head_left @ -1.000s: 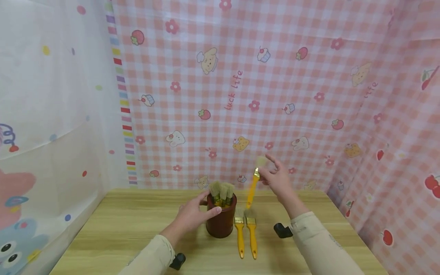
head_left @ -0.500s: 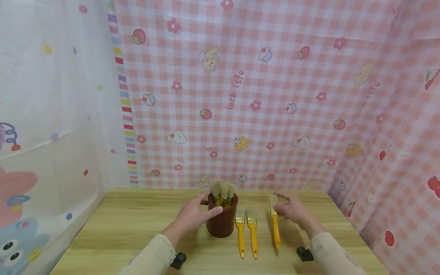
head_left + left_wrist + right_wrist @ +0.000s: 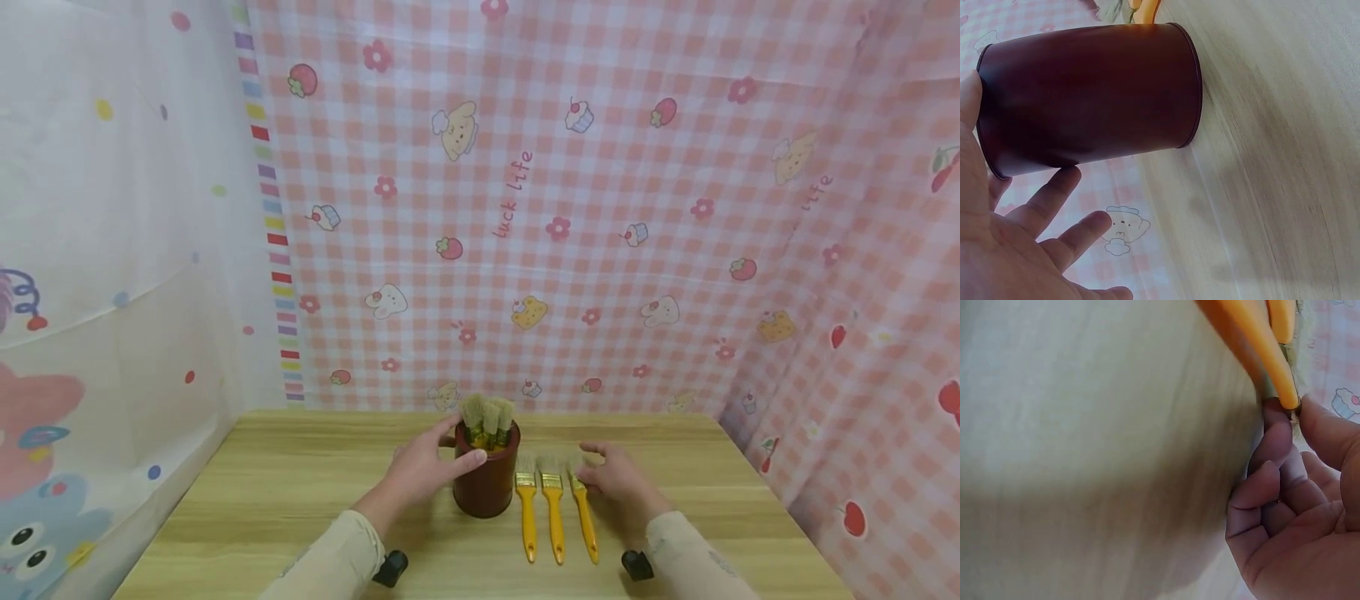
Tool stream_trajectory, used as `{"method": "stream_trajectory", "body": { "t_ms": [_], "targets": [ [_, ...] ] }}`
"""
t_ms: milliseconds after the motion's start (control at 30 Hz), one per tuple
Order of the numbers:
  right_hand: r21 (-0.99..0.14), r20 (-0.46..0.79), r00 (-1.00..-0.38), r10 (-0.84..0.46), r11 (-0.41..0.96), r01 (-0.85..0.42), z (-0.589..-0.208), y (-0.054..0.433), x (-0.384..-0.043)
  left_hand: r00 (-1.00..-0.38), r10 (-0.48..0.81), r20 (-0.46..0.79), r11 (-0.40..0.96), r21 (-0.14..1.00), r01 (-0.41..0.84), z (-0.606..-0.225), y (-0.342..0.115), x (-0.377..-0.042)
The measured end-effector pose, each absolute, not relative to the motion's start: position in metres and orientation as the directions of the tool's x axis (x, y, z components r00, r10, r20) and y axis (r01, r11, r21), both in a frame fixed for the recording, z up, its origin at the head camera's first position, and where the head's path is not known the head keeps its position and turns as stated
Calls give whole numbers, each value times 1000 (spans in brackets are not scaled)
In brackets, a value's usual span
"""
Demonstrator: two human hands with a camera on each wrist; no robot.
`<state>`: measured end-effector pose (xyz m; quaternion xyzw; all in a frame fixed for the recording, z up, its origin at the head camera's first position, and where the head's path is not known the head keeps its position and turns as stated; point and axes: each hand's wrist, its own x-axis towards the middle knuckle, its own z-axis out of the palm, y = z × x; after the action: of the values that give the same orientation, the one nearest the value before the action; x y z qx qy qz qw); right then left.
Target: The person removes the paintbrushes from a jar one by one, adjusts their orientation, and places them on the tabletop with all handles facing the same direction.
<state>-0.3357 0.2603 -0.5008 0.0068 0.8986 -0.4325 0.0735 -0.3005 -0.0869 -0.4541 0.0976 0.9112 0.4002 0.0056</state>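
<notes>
A dark brown cylindrical cup point(image 3: 483, 492) stands upright on the table, with several paintbrushes point(image 3: 491, 415) in it, bristles up. My left hand point(image 3: 420, 471) holds the cup at its rim, thumb on the near side and index finger on the far side. In the left wrist view, other fingers are spread away from the cup wall point(image 3: 1091, 100). My right hand point(image 3: 618, 479) pinches a yellow-handled paintbrush point(image 3: 586, 521) near its metal band, the handle pointing toward me. Left of it lie two like paintbrushes, one in the middle point(image 3: 555, 521) and one nearest the cup point(image 3: 528, 521).
The wood-grain table point(image 3: 300, 492) runs back to a pink checked cloth point(image 3: 420, 333). A white printed cloth point(image 3: 135, 250) hangs at the left, and another checked cloth point(image 3: 855, 375) at the right. Small black devices point(image 3: 390, 569) sit by both wrists.
My right hand has brought the paintbrush down from upright in the air, out to the right, then back left beside the other two. My left hand stays on the cup.
</notes>
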Motion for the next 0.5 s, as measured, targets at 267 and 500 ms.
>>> {"method": "stream_trajectory", "body": {
  "t_ms": [267, 500],
  "targets": [
    [-728, -84, -994, -64, 686, 17, -507, 257, -335, -982, 179, 54, 650, 743, 159, -454, -87, -301],
    [-692, -41, -997, -61, 722, -16, -512, 256, -337, -983, 178, 51, 657, 737, 158, -453, -87, -301]
  ]
}}
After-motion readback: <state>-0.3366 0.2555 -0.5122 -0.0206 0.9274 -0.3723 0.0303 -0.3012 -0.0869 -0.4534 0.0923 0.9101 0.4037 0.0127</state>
